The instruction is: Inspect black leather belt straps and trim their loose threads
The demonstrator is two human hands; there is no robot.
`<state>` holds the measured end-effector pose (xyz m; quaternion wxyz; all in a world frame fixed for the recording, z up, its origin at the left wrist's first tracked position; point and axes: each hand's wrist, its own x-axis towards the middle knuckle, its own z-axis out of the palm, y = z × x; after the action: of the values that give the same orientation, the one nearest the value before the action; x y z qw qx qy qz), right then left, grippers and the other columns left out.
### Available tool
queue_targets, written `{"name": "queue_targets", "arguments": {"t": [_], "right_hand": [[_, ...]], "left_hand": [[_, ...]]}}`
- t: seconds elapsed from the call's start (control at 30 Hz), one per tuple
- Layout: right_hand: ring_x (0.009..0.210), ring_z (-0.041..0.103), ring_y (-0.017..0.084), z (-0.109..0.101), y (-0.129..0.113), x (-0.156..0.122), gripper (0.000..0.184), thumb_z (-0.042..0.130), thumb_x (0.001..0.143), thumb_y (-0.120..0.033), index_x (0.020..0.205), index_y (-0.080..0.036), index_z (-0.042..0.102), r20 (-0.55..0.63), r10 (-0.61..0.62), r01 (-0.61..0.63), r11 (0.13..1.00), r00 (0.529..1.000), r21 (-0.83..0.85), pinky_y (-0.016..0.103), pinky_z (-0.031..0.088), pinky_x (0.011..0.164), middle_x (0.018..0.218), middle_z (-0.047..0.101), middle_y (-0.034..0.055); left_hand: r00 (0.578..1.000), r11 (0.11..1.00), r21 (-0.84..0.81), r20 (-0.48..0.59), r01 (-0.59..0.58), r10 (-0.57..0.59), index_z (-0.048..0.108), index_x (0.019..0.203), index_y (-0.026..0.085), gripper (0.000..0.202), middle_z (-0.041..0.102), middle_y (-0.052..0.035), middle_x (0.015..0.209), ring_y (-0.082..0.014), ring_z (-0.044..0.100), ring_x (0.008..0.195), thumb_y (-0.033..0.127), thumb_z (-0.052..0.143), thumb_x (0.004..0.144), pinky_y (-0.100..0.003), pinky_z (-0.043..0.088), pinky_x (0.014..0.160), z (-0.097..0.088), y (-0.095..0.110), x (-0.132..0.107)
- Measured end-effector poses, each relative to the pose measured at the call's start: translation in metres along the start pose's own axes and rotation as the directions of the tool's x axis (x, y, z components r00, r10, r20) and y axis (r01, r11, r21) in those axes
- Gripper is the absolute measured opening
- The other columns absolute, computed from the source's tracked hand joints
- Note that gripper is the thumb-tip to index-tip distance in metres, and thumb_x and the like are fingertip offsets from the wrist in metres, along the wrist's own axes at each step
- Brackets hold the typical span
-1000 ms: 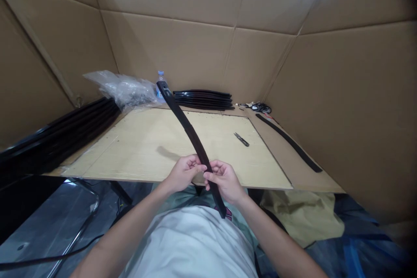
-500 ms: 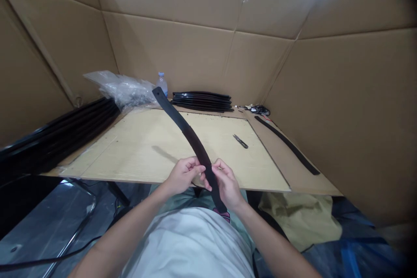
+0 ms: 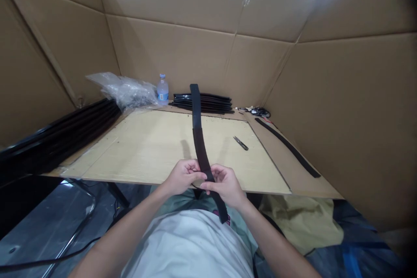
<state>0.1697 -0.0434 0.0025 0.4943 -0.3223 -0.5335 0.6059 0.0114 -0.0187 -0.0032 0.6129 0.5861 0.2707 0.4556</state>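
A long curved black strip (image 3: pixel 199 139) rises from my lap over the near edge of the wooden table (image 3: pixel 146 147), its far end pointing up towards the back wall. My left hand (image 3: pixel 183 177) is closed on the strip from the left, fingers pinching it. Pinching the same spot from the right is my right hand (image 3: pixel 224 184), its fingers also closed on the strip. The strip's near end hangs down past my hands against my shirt.
Small snips (image 3: pixel 240 143) lie on the table right of the strip. Another black strip (image 3: pixel 288 147) lies along the right edge. Stacks of black strips sit at the back (image 3: pixel 205 101) and left (image 3: pixel 58 134), beside a plastic bag (image 3: pixel 127 91) and water bottle (image 3: pixel 162 89). Cardboard walls enclose the table.
The strip's far end has swung from the left to nearly straight ahead and stands more upright. Both hands have stayed at the same spot on it.
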Motion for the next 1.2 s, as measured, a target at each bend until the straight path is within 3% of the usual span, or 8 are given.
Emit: {"name": "queue_targets", "arguments": {"t": [0.23,0.37,0.47,0.67,0.77,0.87,1.0,1.2], "right_hand": [[0.041,0.053,0.009,0.005,-0.003,-0.005,0.028,0.069,0.073,-0.026,0.078,-0.021,0.042,0.047,0.005,-0.006,1.0,0.999,0.018,0.016,0.037,0.034,0.057,0.059,-0.0052],[0.051,0.054,0.009,0.003,-0.001,-0.004,0.015,0.055,0.084,-0.033,0.084,-0.02,0.049,0.018,-0.029,0.027,0.995,0.999,0.099,0.019,0.042,0.046,0.072,0.065,0.0012],[0.058,0.054,0.01,0.003,0.002,-0.003,0.017,0.058,0.083,-0.032,0.092,-0.018,0.056,-0.041,-0.049,0.053,0.994,0.998,0.099,0.02,0.043,0.049,0.078,0.064,0.0031],[0.054,0.052,0.009,0.006,0.007,-0.003,0.043,0.068,0.074,-0.027,0.114,-0.022,0.052,-0.032,0.001,0.004,0.989,0.999,0.147,0.021,0.044,0.043,0.086,0.061,0.0022],[0.049,0.054,0.008,0.008,0.006,-0.003,0.029,0.069,0.073,-0.025,0.098,-0.017,0.058,-0.016,-0.009,0.01,0.998,1.0,0.062,0.021,0.045,0.044,0.084,0.062,0.0027],[0.044,0.055,0.009,0.01,0.005,-0.004,0.018,0.067,0.075,-0.027,0.08,-0.016,0.053,-0.041,-0.006,0.008,0.999,0.999,0.033,0.02,0.044,0.041,0.067,0.061,-0.0018],[0.039,0.053,0.01,0.012,0.005,-0.006,0.029,0.065,0.076,-0.031,0.081,-0.022,0.038,-0.06,0.002,0.003,0.997,0.998,0.078,0.017,0.038,0.031,0.066,0.063,-0.003],[0.04,0.047,0.008,0.013,0.007,-0.007,0.026,0.064,0.078,-0.03,0.082,-0.021,0.04,-0.094,-0.027,0.029,0.999,0.995,0.017,0.018,0.036,0.037,0.06,0.061,-0.0036]], "left_hand": [[0.999,0.999,-0.034,0.047,0.016,-0.015,0.046,0.068,0.014,0.023,0.061,-0.0001,0.057,-0.0161,0.063,0.051,0.025,0.065,0.074,-0.025,0.047,0.048,-0.001,0.0,-0.001],[0.997,0.999,0.011,-0.071,-0.043,0.044,0.048,0.064,0.013,0.023,0.063,-0.0007,0.057,-0.0132,0.061,0.052,0.025,0.066,0.073,-0.022,0.047,0.05,-0.001,0.003,0.002],[0.987,0.997,0.042,-0.144,-0.069,0.075,0.051,0.063,0.012,0.023,0.065,-0.002,0.062,-0.013,0.062,0.054,0.026,0.066,0.073,-0.022,0.047,0.053,-0.001,0.003,0.003],[0.998,0.998,-0.062,-0.056,-0.016,0.012,0.057,0.08,0.011,0.024,0.067,-0.0043,0.073,-0.0184,0.065,0.062,0.022,0.072,0.064,-0.028,0.052,0.053,-0.001,0.002,0.002],[0.998,0.999,-0.024,-0.055,-0.022,0.021,0.061,0.079,0.01,0.021,0.066,-0.0044,0.073,-0.0159,0.062,0.06,0.022,0.071,0.065,-0.026,0.051,0.052,-0.002,0.002,0.001],[0.985,0.993,0.106,-0.164,-0.043,0.061,0.057,0.062,0.011,0.019,0.06,0.0,0.058,-0.0106,0.056,0.051,0.022,0.071,0.065,-0.02,0.045,0.047,-0.001,0.004,0.001],[0.985,0.987,0.161,-0.168,0.004,0.023,0.055,0.058,0.011,0.024,0.059,-0.0003,0.052,-0.0104,0.054,0.047,0.028,0.067,0.069,-0.02,0.042,0.045,-0.001,0.006,0.001],[0.98,0.98,0.197,-0.194,-0.005,0.044,0.053,0.056,0.011,0.026,0.056,0.0016,0.051,-0.0091,0.051,0.047,0.028,0.069,0.068,-0.019,0.039,0.045,-0.001,0.006,0.002]]}}
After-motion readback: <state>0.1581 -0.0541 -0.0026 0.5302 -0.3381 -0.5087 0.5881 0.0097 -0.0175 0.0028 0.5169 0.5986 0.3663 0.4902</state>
